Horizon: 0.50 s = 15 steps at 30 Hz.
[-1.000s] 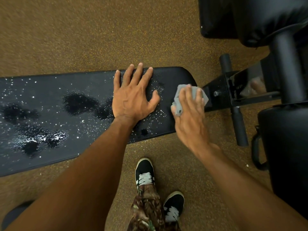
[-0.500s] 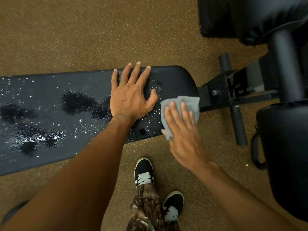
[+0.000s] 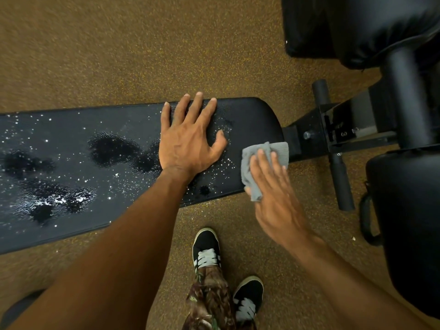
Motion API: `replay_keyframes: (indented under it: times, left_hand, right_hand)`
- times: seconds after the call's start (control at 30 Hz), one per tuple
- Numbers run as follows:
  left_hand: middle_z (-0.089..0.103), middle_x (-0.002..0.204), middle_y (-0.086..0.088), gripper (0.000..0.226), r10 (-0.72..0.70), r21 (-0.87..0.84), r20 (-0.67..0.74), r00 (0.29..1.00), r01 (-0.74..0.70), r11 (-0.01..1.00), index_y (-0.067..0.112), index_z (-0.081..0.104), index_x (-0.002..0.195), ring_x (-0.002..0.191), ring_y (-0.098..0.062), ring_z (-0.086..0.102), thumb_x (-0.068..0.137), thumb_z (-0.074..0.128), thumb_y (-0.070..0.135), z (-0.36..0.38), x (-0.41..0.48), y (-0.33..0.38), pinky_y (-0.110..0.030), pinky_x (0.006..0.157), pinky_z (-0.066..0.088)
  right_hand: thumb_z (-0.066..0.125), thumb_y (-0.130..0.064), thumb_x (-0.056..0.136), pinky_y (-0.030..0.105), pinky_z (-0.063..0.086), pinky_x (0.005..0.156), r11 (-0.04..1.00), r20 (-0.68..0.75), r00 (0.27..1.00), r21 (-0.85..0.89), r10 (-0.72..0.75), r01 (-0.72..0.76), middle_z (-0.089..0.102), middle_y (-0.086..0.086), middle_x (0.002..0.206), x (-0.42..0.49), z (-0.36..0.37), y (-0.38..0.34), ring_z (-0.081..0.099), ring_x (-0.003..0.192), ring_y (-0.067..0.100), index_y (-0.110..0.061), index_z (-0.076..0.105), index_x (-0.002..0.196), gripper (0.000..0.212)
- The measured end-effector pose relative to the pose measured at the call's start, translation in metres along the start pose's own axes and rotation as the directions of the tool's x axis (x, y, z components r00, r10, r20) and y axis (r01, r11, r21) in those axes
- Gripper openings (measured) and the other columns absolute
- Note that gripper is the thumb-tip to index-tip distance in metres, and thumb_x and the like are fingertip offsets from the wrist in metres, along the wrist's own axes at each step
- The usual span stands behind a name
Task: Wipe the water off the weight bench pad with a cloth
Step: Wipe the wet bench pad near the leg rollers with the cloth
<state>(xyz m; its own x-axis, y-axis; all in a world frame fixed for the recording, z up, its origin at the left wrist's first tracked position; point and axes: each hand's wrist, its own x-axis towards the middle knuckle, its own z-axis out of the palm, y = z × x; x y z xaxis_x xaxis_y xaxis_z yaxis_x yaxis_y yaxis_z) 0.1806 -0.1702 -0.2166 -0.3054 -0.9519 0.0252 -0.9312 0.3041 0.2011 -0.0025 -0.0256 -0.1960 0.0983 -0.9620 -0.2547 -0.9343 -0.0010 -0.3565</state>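
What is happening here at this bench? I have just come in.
A person is wiping a wet black bench pad. The right hand presses a grey cloth onto the pad's right end. The left hand lies flat on the pad beside it, fingers spread. Large puddles and many droplets cover the pad to the left, not yet wiped.

A brown speckled floor [image 3: 107,48] is observed throughout. Black padded equipment [image 3: 352,27] is noted at upper right, and a further black padded unit [image 3: 409,222] at right. A black metal post [image 3: 404,96] is seen between them.
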Motion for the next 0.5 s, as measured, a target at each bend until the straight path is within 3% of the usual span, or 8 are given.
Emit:
replay_keyframes:
  times: [0.13, 0.23, 0.33, 0.4, 0.5]
  left_hand:
    - [0.033, 0.166, -0.003, 0.072, 0.000, 0.008, 0.005, 1.000, 0.000, 1.000, 0.028, 0.035, 0.158, 0.154, -0.027, 0.025, 0.093, 0.036, 0.060, 0.000, 0.001, 0.000, -0.058, 0.126, 0.013]
    - [0.033, 0.166, -0.004, 0.072, 0.005, 0.000, 0.006, 1.000, -0.005, 1.000, 0.028, 0.035, 0.158, 0.155, -0.027, 0.025, 0.093, 0.036, 0.060, 0.001, 0.000, 0.000, -0.058, 0.126, 0.013]
    - [0.029, 0.168, -0.005, 0.072, 0.014, -0.005, 0.021, 1.000, -0.014, 1.000, 0.028, 0.033, 0.159, 0.156, -0.027, 0.021, 0.094, 0.033, 0.060, 0.000, -0.002, -0.002, -0.057, 0.127, 0.010]
    - [0.028, 0.168, -0.006, 0.070, 0.023, -0.027, 0.041, 0.999, -0.022, 0.999, 0.027, 0.034, 0.159, 0.157, -0.028, 0.020, 0.096, 0.032, 0.059, -0.002, -0.002, -0.003, -0.057, 0.127, 0.009]
    - [0.042, 0.161, -0.007, 0.060, 0.031, -0.117, 0.003, 1.000, -0.030, 0.993, 0.024, 0.050, 0.150, 0.152, -0.029, 0.032, 0.099, 0.035, 0.053, -0.012, -0.008, -0.007, -0.056, 0.125, 0.017]
  right_hand:
    - [0.035, -0.025, 0.102, 0.046, -0.006, 0.122, 0.983, -0.067, 0.981, 0.027, 0.181, -0.179, -0.006, 0.006, 0.165, 0.039, -0.002, -0.020, -0.014, 0.151, 0.030, -0.015, -0.004, 0.154, 0.066]
    - [0.033, -0.030, 0.101, 0.050, -0.001, 0.123, 0.997, -0.091, 0.993, 0.005, 0.082, -0.082, 0.003, 0.009, 0.165, 0.048, 0.006, -0.041, -0.008, 0.152, 0.033, -0.011, 0.008, 0.156, 0.063]
    - [0.036, -0.027, 0.095, 0.048, 0.001, 0.123, 0.996, 0.012, 0.997, -0.040, -0.076, 0.077, 0.001, 0.006, 0.166, 0.025, 0.008, -0.026, -0.010, 0.153, 0.026, -0.014, 0.007, 0.157, 0.070]
    - [0.044, -0.020, 0.093, 0.047, 0.002, 0.123, 0.996, 0.033, 0.997, -0.063, -0.067, 0.069, -0.002, 0.004, 0.166, 0.013, 0.001, -0.008, -0.011, 0.153, 0.023, -0.016, 0.004, 0.157, 0.075]
    - [0.046, -0.017, 0.096, 0.042, -0.004, 0.123, 0.997, 0.013, 0.998, -0.052, 0.066, -0.065, -0.007, 0.002, 0.166, 0.024, -0.006, -0.008, -0.016, 0.151, 0.023, -0.017, 0.000, 0.157, 0.077]
